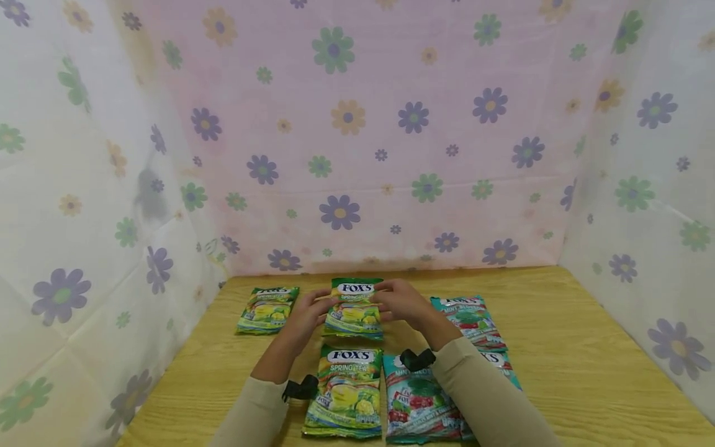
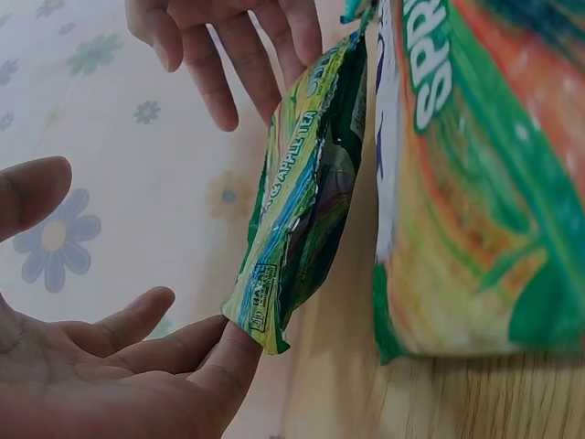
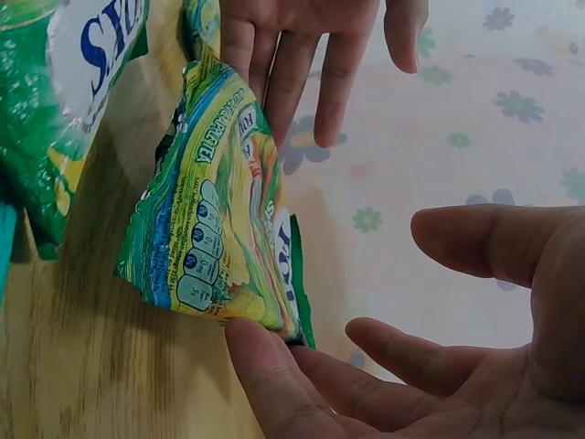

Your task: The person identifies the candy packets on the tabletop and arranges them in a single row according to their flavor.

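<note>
A green-and-yellow Fox's Spring Tea candy bag [image 1: 353, 313] is at the back centre of the table, between both hands. My left hand [image 1: 304, 323] touches its left edge with extended fingertips, the thumb held apart, as the left wrist view shows. On the opposite edge are the fingertips of my right hand [image 1: 406, 305], its fingers loosely straight and its thumb also away from the bag. In the right wrist view the lower edge of the bag [image 3: 206, 201] tilts up off the wood. Another Spring Tea bag [image 1: 347, 394] lies just in front, between the forearms.
To the left lies one more Spring Tea bag [image 1: 268, 310]. On the right are teal mint candy bags: one at the back [image 1: 469, 320], one in front [image 1: 416, 406], and another [image 1: 507, 366] mostly hidden under the right sleeve. Flowered cloth [image 1: 385, 205] encloses the wooden table [image 1: 581, 372].
</note>
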Demonstrator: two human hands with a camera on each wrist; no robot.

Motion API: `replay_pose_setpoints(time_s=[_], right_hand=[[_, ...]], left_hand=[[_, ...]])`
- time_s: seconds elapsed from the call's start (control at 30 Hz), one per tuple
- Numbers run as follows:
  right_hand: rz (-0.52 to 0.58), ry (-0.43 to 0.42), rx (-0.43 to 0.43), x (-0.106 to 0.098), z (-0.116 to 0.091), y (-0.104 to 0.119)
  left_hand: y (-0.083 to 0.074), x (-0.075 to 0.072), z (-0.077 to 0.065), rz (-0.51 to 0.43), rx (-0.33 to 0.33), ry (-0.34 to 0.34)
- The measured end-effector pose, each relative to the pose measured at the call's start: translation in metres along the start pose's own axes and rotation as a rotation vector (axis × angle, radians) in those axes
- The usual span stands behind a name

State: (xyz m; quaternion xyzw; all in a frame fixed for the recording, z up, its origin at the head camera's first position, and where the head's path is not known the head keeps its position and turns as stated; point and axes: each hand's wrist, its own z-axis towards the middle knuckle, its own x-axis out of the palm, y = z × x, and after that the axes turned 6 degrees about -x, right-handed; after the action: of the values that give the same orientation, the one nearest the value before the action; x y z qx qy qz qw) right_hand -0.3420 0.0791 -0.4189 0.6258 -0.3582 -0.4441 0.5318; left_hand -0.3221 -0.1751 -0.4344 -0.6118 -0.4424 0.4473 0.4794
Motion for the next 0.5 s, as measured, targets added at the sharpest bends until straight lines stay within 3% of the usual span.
replay_pose_setpoints(time_s=[0.5], right_hand=[[0.056,0.031,-0.023,0.033,0.022,0.003]], left_hand=[[0.008,-0.029,-0.004,0.084,-0.033,-0.107]])
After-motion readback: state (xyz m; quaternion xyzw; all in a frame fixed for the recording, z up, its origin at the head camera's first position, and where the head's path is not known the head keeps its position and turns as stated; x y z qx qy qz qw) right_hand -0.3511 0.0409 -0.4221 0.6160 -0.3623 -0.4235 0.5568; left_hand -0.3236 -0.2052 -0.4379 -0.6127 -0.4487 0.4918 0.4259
